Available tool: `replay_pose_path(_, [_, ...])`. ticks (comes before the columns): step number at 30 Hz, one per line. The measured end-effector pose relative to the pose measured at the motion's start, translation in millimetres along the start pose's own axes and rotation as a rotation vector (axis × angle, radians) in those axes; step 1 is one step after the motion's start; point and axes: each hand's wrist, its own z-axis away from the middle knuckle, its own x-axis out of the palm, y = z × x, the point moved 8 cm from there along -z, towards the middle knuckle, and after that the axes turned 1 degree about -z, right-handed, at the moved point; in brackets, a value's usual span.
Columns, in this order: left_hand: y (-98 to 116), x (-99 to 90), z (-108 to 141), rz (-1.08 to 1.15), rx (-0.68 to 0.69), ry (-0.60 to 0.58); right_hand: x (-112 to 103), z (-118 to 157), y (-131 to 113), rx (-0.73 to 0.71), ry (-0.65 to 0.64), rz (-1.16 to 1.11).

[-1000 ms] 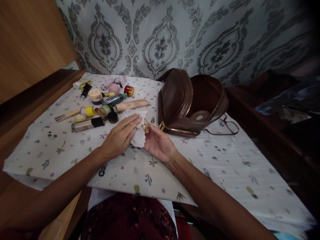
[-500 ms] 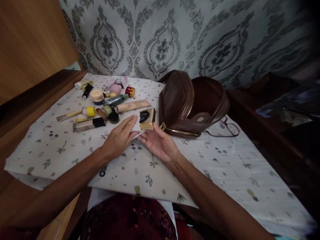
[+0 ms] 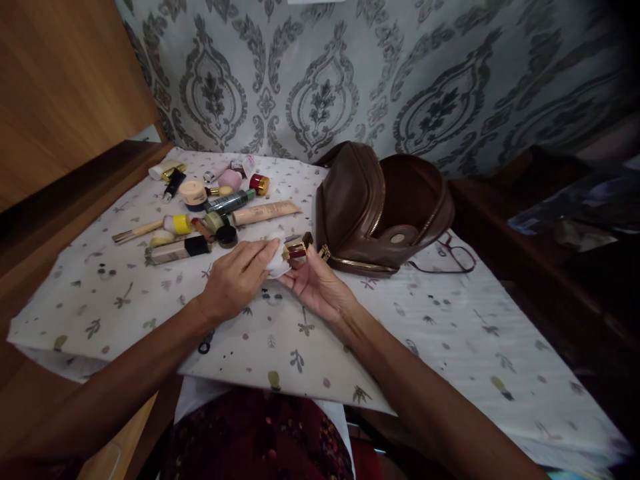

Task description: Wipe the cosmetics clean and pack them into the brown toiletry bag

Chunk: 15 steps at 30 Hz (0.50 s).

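Note:
A small shiny gold case point(image 3: 299, 249) is between my two hands, tilted on its edge. My right hand point(image 3: 323, 283) grips it by its right side, fingers curled beneath. My left hand point(image 3: 239, 273) is closed on a white cloth point(image 3: 278, 259), which touches or nearly touches the case's left side. Just right of the case stands an open brown leather bag point(image 3: 350, 207) with a gold zipper. Behind my left hand lie a beige tube point(image 3: 266, 212), a black-lidded jar point(image 3: 227, 236) and a bottle with a black cap point(image 3: 177, 250).
Farther back on the patterned cloth are a cream jar point(image 3: 193, 195), a pink sponge point(image 3: 230, 179), a red jar point(image 3: 259, 184) and brushes point(image 3: 139, 231). Glasses point(image 3: 450, 259) lie right of the bag. A wooden cabinet point(image 3: 75, 73) rises at the left.
The gold case has been turned: its broad face with the dark oval mark no longer shows, and a narrow shiny edge faces up. Both hands have stayed in nearly the same place.

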Motion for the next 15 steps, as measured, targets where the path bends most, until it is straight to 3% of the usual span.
replay_pose_path(7, [-0.7, 8.1, -0.5, -0.017, -0.042, -0.081, 0.5, -1.2, 8.0, 0.009, 0.004, 0.196])
replay_pose_path(11, [-15.8, 2.3, -1.4, 0.08, -0.201, -0.073, -0.5, 1.5, 9.5, 0.022, 0.011, 0.365])
replay_pose_path(15, [-35.3, -3.4, -3.8, 0.226, -0.398, -0.089, -1.0, 4.9, -6.6, -0.117, 0.072, 0.585])
